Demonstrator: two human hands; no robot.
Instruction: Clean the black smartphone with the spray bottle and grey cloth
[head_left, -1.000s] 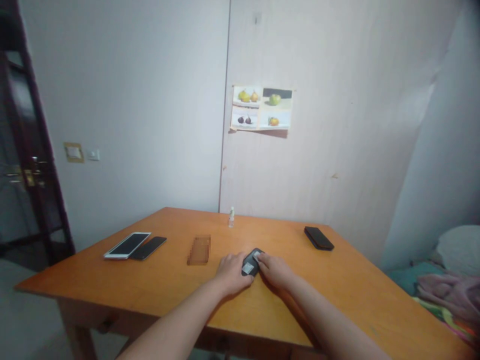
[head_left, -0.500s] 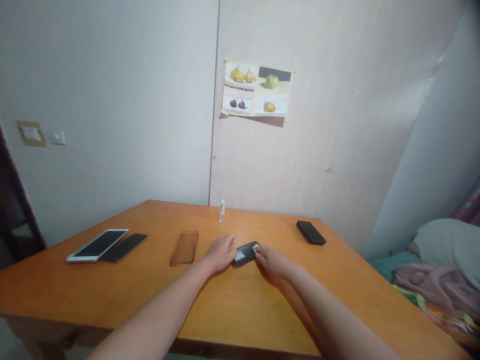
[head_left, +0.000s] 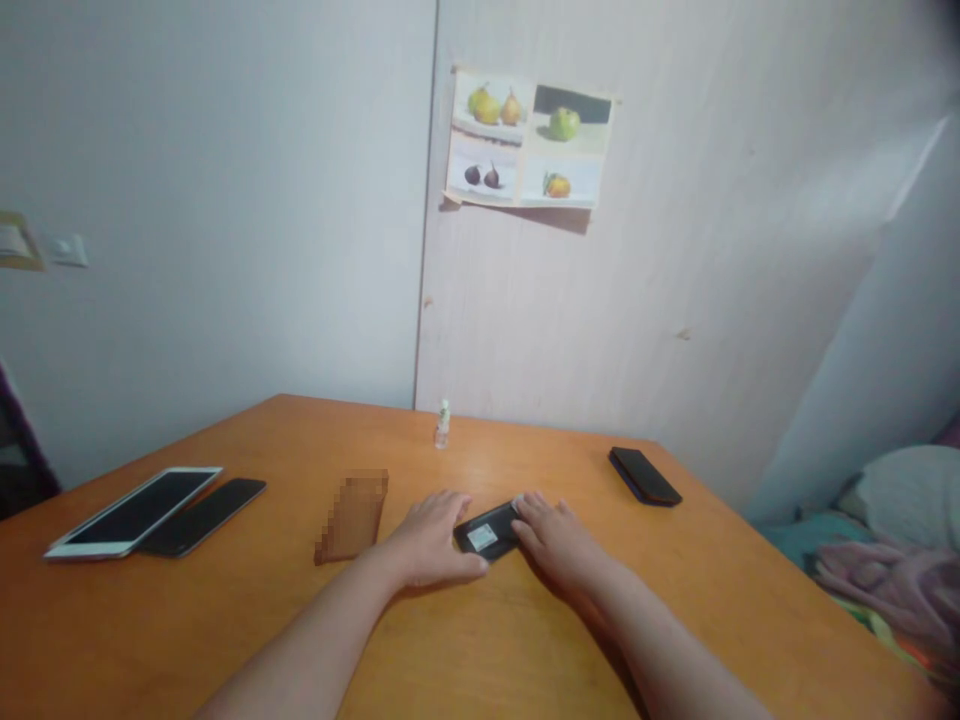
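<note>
A flat black slab (head_left: 504, 541), phone-like and with a white label (head_left: 482, 537) on its upper face, lies slanted on the table between my hands. My left hand (head_left: 435, 540) is around its left end, fingers and thumb spread apart, the thumb tip close to its near edge. Fingers of my right hand (head_left: 555, 535) cover the slab's right end, with the thumb bent in at its side. A small white bit (head_left: 517, 503) shows at those fingertips; most of it is hidden, so its kind is unclear.
On the wooden table (head_left: 480, 650) lie a white tablet (head_left: 135, 512) and a black phone (head_left: 206, 517) at left, a pixelated brown flat item (head_left: 356, 520) nearer the middle, and a black wallet-like case (head_left: 645, 477) at right. A small clear bottle (head_left: 442, 425) stands near the wall.
The view has tilted and come closer to the table. My left hand's fingers and thumb have spread wider around the slab's end. My right fingers now cover more of the white bit.
</note>
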